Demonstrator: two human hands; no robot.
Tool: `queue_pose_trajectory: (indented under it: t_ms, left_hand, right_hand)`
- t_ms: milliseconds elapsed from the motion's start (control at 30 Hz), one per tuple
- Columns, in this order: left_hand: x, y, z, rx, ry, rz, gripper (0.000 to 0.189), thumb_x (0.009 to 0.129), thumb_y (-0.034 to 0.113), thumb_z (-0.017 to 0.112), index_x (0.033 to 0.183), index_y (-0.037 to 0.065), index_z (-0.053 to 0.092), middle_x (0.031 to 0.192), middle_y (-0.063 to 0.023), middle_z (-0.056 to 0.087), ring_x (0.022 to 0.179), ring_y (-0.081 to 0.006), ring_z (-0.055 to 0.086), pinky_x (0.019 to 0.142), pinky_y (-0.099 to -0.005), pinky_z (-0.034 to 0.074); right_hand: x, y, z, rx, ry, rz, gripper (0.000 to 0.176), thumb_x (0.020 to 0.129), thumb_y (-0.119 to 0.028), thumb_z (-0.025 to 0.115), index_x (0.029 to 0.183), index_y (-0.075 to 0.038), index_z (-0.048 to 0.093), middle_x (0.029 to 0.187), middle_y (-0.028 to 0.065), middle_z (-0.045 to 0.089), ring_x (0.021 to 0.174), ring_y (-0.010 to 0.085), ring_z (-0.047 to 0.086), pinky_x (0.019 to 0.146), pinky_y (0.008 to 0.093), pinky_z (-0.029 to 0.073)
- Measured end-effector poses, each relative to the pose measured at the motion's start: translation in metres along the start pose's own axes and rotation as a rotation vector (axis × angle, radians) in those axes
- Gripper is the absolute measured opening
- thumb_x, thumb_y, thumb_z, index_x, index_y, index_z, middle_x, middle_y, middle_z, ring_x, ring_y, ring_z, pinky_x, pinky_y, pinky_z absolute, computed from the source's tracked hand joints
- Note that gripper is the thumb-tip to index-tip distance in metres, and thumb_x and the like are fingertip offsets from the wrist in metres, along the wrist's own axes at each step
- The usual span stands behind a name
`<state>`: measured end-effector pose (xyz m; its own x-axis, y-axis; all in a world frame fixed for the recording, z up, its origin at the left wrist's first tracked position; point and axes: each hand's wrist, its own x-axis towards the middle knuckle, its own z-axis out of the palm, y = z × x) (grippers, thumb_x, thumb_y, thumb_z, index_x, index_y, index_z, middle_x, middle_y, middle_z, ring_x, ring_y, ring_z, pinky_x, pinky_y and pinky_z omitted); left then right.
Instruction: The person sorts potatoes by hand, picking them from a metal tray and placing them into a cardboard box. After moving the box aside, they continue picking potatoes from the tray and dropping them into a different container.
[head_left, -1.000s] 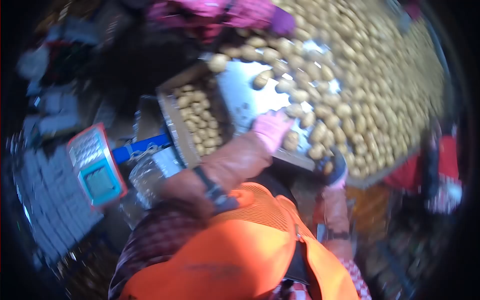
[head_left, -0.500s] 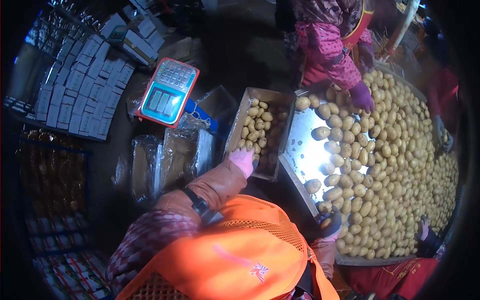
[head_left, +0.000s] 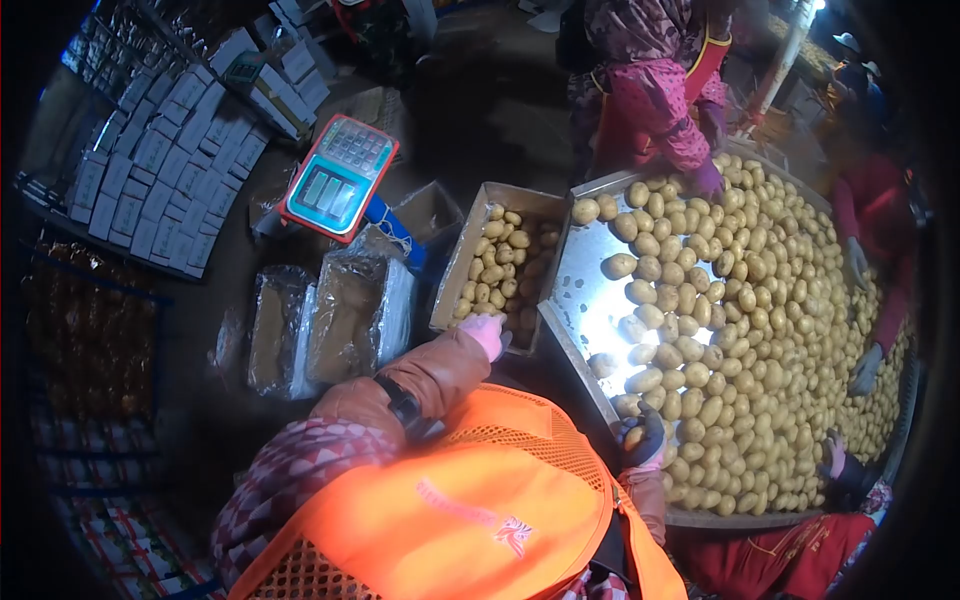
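Note:
My left hand [head_left: 487, 333], in a pink glove, lies at the near rim of a cardboard box [head_left: 455, 272] partly filled with potatoes, and I see nothing in it. My right hand [head_left: 641, 436], in a dark glove, is curled around a potato [head_left: 631, 437] at the near edge of the metal sorting table [head_left: 592, 300]. A wide heap of potatoes [head_left: 760, 320] covers most of that table. My orange vest hides my lower arms.
A red-framed weighing scale [head_left: 338, 180] stands left of the box, with plastic-wrapped boxes [head_left: 340, 320] below it and stacked white cartons [head_left: 150, 140] beyond. A person in pink [head_left: 660, 100] and others in red [head_left: 880, 230] reach into the heap.
My left hand left the heap, swung left to the cardboard box and lowered to its near rim. The view steadied and shifted left. My right hand stayed at the table edge.

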<state>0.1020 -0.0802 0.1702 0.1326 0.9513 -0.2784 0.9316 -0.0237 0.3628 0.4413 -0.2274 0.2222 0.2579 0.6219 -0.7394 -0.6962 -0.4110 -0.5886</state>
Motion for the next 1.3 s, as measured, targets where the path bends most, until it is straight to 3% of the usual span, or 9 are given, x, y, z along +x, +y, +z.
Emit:
queue_pose_trajectory:
  t_ms: [233,333,400,433,533,633,967,1133,1300]
  left_hand:
    - [0.008,0.028,-0.029,-0.033,0.09,0.018,0.035,0.091,0.031,0.063,0.119,0.01,0.068,0.108,-0.0213,0.07,0.103,-0.0406,0.065,0.088,-0.0493,0.052]
    - [0.023,0.023,-0.017,-0.159,0.173,0.102,0.031,0.094,0.028,0.06,0.12,0.012,0.069,0.104,-0.0204,0.07,0.1,-0.0409,0.065,0.087,-0.0499,0.051]
    - [0.032,0.032,-0.019,-0.056,0.24,0.208,0.031,0.093,0.029,0.063,0.118,0.012,0.069,0.106,-0.0179,0.07,0.1,-0.0386,0.065,0.088,-0.0476,0.051]
    - [0.037,0.04,-0.018,-0.047,0.22,0.239,0.031,0.093,0.029,0.063,0.118,0.012,0.069,0.106,-0.0179,0.07,0.1,-0.0386,0.065,0.088,-0.0476,0.051]
    - [0.058,0.062,-0.021,-0.114,0.221,0.482,0.032,0.088,0.015,0.065,0.12,0.012,0.067,0.112,-0.0169,0.069,0.104,-0.0378,0.064,0.092,-0.0454,0.05]
    - [0.081,0.101,-0.013,-0.099,0.194,0.731,0.038,0.088,0.01,0.06,0.126,0.013,0.063,0.121,-0.0178,0.064,0.108,-0.0378,0.062,0.094,-0.0454,0.05]
    - [0.147,0.255,0.023,0.231,-0.221,0.421,0.049,0.091,0.009,0.053,0.139,0.019,0.051,0.135,-0.0246,0.053,0.115,-0.0399,0.061,0.096,-0.0474,0.05]
    - [0.153,0.227,0.037,0.055,-0.184,0.418,0.034,0.092,0.02,0.06,0.124,0.01,0.056,0.105,-0.0231,0.066,0.102,-0.0442,0.064,0.086,-0.0513,0.052]
    - [0.098,0.164,-0.011,-0.2,0.119,0.353,0.042,0.089,0.011,0.063,0.13,0.01,0.055,0.126,-0.0215,0.057,0.114,-0.0435,0.059,0.097,-0.0465,0.049]
  right_hand:
    - [0.014,0.001,-0.024,0.029,-0.037,0.052,0.024,0.092,-0.021,0.062,0.111,-0.005,0.062,0.076,0.0063,0.059,0.057,0.0185,0.055,0.049,0.0316,0.045]
    - [0.019,0.013,-0.063,-0.785,-0.107,-0.989,0.027,0.095,-0.014,0.058,0.119,-0.002,0.063,0.08,0.0073,0.062,0.058,0.016,0.058,0.051,0.0296,0.047]
    - [0.01,0.002,-0.063,-0.665,-0.002,-0.895,0.028,0.098,-0.018,0.056,0.12,-0.001,0.064,0.079,0.0074,0.061,0.058,0.0149,0.058,0.051,0.0295,0.047]
    - [0.01,0.007,-0.068,-0.163,-0.003,-0.388,0.03,0.1,-0.022,0.056,0.12,-0.001,0.065,0.079,0.0074,0.061,0.058,0.0147,0.058,0.051,0.0299,0.047]
    - [0.002,0.014,-0.083,-0.617,0.152,-0.765,0.03,0.095,-0.018,0.06,0.12,-0.001,0.063,0.079,0.005,0.059,0.062,0.0144,0.057,0.053,0.031,0.049]
    - [0.019,0.043,-0.108,-0.443,0.232,-0.686,0.027,0.098,-0.014,0.054,0.119,0.0,0.06,0.079,0.0021,0.059,0.065,0.0125,0.056,0.058,0.0292,0.05]
    - [0.009,0.041,-0.099,-0.619,0.386,-0.755,0.026,0.098,-0.019,0.063,0.115,0.001,0.07,0.083,0.0046,0.066,0.073,0.0116,0.061,0.068,0.0265,0.05]
    - [0.019,0.05,-0.113,-0.551,0.368,-0.717,0.027,0.098,-0.019,0.064,0.115,0.002,0.069,0.084,0.0045,0.066,0.073,0.012,0.06,0.069,0.0268,0.05]
    - [0.031,0.056,-0.127,-0.536,0.309,-0.656,0.031,0.102,-0.023,0.058,0.118,0.002,0.067,0.086,0.0042,0.063,0.074,0.0118,0.058,0.068,0.0273,0.049]
